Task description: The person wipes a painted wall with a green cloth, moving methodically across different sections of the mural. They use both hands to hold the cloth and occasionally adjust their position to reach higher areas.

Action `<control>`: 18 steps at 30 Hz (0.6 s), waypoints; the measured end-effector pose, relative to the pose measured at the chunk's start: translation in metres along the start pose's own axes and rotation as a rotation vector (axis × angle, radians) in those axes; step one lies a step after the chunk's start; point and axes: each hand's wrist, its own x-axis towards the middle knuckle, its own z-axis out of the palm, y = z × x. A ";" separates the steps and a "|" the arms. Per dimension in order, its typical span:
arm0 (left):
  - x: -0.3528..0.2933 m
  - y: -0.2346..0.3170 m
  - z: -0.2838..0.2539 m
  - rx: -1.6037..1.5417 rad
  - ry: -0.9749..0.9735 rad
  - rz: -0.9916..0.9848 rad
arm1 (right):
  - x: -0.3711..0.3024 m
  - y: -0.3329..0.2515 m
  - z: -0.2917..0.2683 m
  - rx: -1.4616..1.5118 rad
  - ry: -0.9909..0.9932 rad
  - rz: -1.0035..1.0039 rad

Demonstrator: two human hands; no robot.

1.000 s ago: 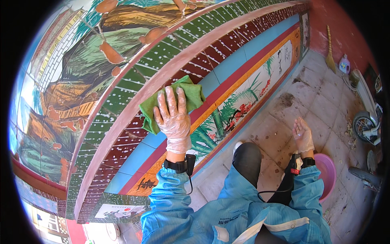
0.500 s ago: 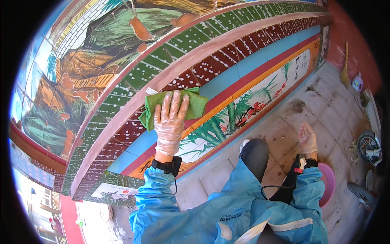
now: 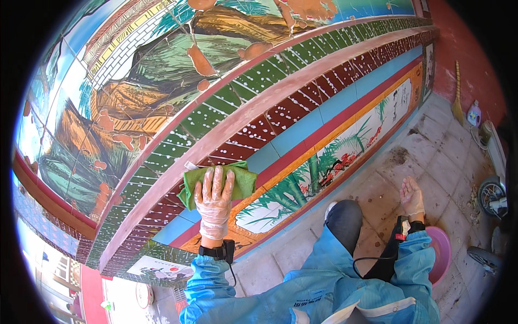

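My left hand [image 3: 214, 202], in a clear plastic glove, presses a folded green cloth [image 3: 243, 182] against the painted tile wall. Its fingers lie stretched over the cloth, and a small white tag [image 3: 190, 165] sticks out at the cloth's upper edge. The cloth covers part of the dark red tile band [image 3: 280, 114], which is dotted with white splashes. Off to the right, my right hand [image 3: 412, 197] is also gloved. It hangs open above the floor with nothing in it, near a pink basin [image 3: 441, 254] partly hidden by my sleeve.
A raised pink ledge [image 3: 253, 109] runs between the green and dark red tile bands. Along the red wall at the far right stand a broom [image 3: 458, 100] and a plastic bottle [image 3: 474, 114]. A wheel [image 3: 491, 197] is at the right. Grey floor tiles [image 3: 431, 156] carry dark stains.
My left hand and the green cloth have slid down and left along the dark red band. The whole view has shifted slightly, showing more of the mural. My right hand stays empty.
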 end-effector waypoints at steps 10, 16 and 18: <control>0.015 -0.029 -0.026 -0.300 0.140 0.034 | 0.004 0.010 -0.020 0.088 -0.100 0.043; 0.086 -0.062 -0.046 -1.575 0.406 -0.784 | -0.008 -0.007 0.002 0.126 -0.029 0.112; 0.119 -0.078 -0.060 -1.438 0.320 -0.896 | -0.015 -0.020 0.013 0.079 0.098 0.137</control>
